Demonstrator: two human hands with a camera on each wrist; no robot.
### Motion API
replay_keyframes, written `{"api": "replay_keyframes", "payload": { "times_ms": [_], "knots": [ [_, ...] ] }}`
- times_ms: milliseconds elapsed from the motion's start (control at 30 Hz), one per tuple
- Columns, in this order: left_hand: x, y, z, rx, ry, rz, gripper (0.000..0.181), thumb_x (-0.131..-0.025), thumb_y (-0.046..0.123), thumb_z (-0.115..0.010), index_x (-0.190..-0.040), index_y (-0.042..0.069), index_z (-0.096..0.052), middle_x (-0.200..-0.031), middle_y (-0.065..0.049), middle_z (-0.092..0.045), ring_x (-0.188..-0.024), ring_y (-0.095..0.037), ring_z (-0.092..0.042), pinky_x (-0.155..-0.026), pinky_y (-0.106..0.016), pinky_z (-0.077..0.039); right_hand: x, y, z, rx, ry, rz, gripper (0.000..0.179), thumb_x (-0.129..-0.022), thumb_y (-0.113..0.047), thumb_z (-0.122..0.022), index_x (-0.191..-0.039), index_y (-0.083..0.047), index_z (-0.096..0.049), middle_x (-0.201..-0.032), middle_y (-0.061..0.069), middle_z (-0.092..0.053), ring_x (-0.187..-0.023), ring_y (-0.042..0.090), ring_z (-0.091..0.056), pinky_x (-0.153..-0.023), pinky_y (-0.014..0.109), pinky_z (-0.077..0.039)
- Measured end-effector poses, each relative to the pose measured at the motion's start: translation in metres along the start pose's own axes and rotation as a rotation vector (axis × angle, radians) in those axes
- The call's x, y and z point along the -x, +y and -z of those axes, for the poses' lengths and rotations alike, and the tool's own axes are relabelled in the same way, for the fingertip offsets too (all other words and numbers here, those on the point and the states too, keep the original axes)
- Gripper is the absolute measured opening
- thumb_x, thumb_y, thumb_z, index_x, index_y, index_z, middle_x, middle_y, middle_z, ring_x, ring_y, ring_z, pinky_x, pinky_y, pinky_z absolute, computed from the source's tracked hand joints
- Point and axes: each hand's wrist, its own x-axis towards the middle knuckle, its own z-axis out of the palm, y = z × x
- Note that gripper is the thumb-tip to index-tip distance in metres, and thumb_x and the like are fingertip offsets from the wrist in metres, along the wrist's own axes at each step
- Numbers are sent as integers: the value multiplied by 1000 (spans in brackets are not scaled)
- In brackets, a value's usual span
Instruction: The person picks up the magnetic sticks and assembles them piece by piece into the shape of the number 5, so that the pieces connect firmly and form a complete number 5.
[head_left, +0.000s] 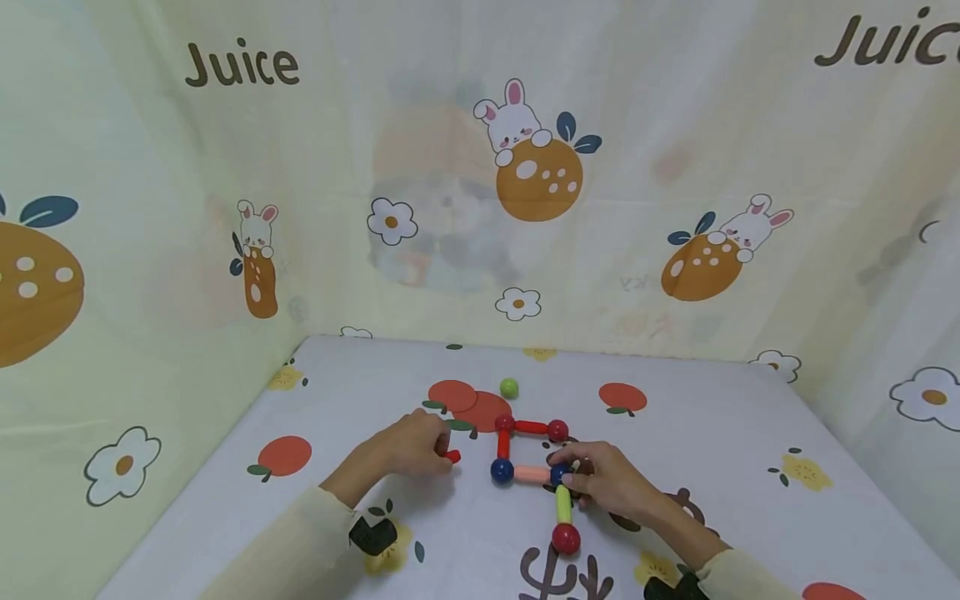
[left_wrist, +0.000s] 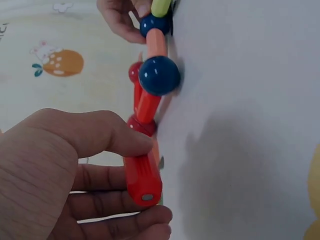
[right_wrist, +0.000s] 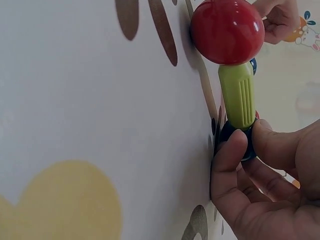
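Observation:
My left hand (head_left: 416, 446) pinches a loose red magnetic rod (left_wrist: 142, 180) between thumb and fingers; a metal tip shows at its near end. To its right lies a chain of magnetic rods and balls. My right hand (head_left: 611, 483) grips a dark blue ball (head_left: 558, 475) at the chain's right corner. A yellow-green rod (right_wrist: 237, 95) runs from that ball to a large red ball (right_wrist: 227, 31). Leftward, a pink rod (head_left: 531, 475) leads to another blue ball (left_wrist: 159, 75). From there a red rod (head_left: 503, 445) reaches a red ball (head_left: 505, 423), partly hidden in the left wrist view.
A second red rod (head_left: 531, 427) joins the far red ball to another red ball (head_left: 558, 430). Behind the chain sits a single green ball (head_left: 509, 387). The white tablecloth (head_left: 675, 417) has printed fruit and flowers, and patterned curtains (head_left: 450, 167) enclose the table's back and sides.

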Motion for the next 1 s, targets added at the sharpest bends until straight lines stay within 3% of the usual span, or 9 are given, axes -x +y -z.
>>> {"api": "replay_keyframes", "payload": {
  "times_ms": [267,567,1000],
  "knots": [
    [5,16,-4,31,-26,-81,15,-86,21,-79,-81,18,-65,-72,7,-61,-68,-11,-56,-62,-25,-50,0,0,0,-14,-21,-4,29,-94,1,-67,-122,-9,-70,-103,10,-61,-63,21,-62,-60,30,-54],
    [12,47,-8,33,-50,-190,15,-86,21,-81,-83,19,-67,-69,9,-58,-67,-7,-54,-62,-21,-48,-1,-2,3,-23,-29,27,30,-94,2,-66,-123,-6,-69,-103,11,-61,-65,22,-62,-60,31,-55],
    [8,71,-31,9,-87,-277,12,-86,25,-83,-89,21,-71,-70,13,-58,-67,-4,-52,-61,-18,-46,-1,-2,3,-31,-30,29,28,-94,1,-66,-121,-7,-70,-108,13,-62,-67,21,-61,-60,31,-55]
  ]
}}
